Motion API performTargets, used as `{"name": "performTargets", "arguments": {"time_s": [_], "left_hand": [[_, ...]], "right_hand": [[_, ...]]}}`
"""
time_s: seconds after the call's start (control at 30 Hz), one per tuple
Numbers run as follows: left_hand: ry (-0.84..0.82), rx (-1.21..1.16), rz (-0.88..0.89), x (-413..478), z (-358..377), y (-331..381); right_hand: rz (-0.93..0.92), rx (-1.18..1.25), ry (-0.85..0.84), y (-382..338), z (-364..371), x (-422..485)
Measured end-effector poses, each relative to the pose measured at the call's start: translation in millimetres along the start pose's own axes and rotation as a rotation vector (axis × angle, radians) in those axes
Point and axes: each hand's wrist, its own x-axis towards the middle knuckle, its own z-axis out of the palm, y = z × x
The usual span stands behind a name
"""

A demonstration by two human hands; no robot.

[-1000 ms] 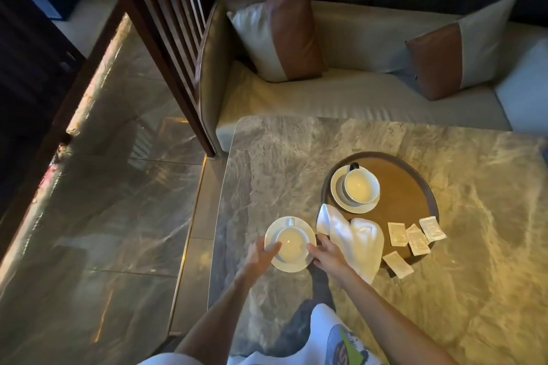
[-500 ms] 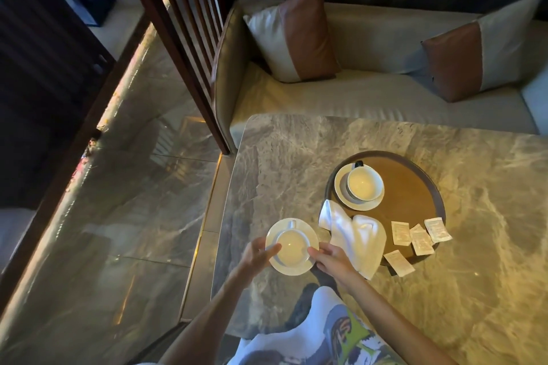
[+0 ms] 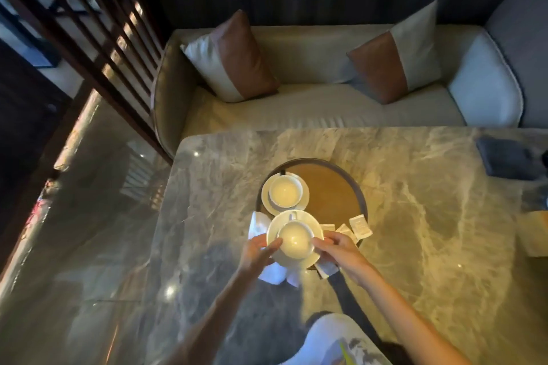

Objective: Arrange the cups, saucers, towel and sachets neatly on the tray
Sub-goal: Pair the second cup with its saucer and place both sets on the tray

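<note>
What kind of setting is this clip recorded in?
Likely a hotel room or lounge seating area: a marble table bearing a round tray with cups, saucers and sachets, and a cushioned sofa with two-tone pillows behind it.

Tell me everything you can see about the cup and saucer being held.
The white saucer carries an upright white cup, seemingly glossy ceramic; whether the cup is empty is unclear. The cup's handle points toward the tray. The left hand and right hand hold opposite rims, above the towel, beside the other cup.
</note>
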Motion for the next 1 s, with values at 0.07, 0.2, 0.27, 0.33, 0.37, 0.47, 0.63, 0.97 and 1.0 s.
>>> {"name": "performTargets", "arguments": {"time_s": [0.07, 0.2, 0.27, 0.33, 0.37, 0.47, 0.63, 0.97, 1.0], "left_hand": [[-0.008, -0.015, -0.021, 15, 32, 10], [-0.036, -0.010, 0.007, 44, 87, 38], [-0.040, 0.032, 0.018, 59, 106, 50], [-0.042, 0.062, 0.009, 76, 120, 60], [-0.037, 0.060, -0.005, 86, 126, 63], [0.000, 0.098, 0.000, 113, 140, 69], [0.056, 0.138, 0.056, 144, 154, 70], [0.305, -0.028, -0.057, 168, 177, 54], [0.327, -0.073, -0.070, 168, 180, 52]], "right_hand": [[0.011, 0.040, 0.016, -9, -34, 6], [0.035, 0.028, 0.069, -31, -88, 32], [0.058, 0.042, 0.071, -42, -105, 48], [0.087, 0.057, 0.079, -52, -117, 65], [0.101, 0.067, 0.083, -56, -121, 73], [0.141, 0.070, 0.098, -64, -133, 98], [0.189, 0.091, 0.113, -61, -145, 137], [0.145, 0.132, 0.199, -46, -140, 160], [0.133, 0.111, 0.242, -46, -137, 161]]}}
